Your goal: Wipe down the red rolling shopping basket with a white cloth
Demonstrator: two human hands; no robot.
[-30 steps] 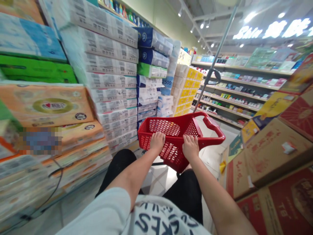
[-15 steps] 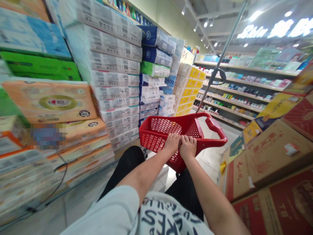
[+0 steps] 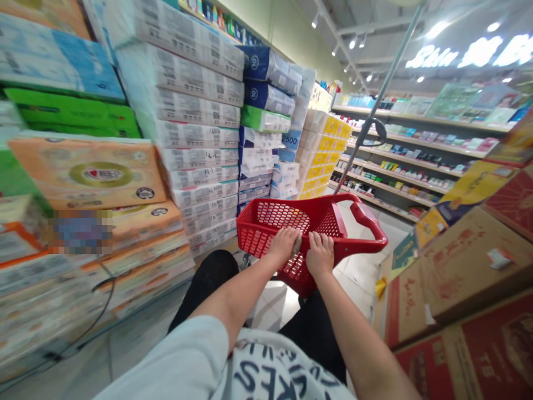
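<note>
Left hand (image 3: 285, 244) touches a red perforated plastic cart (image 3: 305, 282), grip unclear to me; right hand (image 3: 320, 253) clasps its rim (image 3: 347, 244). I read glowing white lettering (image 3: 431, 56): "Skin."

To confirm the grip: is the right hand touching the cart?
Touching. The head view shows the right hand with its fingers bent over the near rim of the red cart, no gap between.

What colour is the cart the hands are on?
The cart is red; it shows in the head view.
</note>
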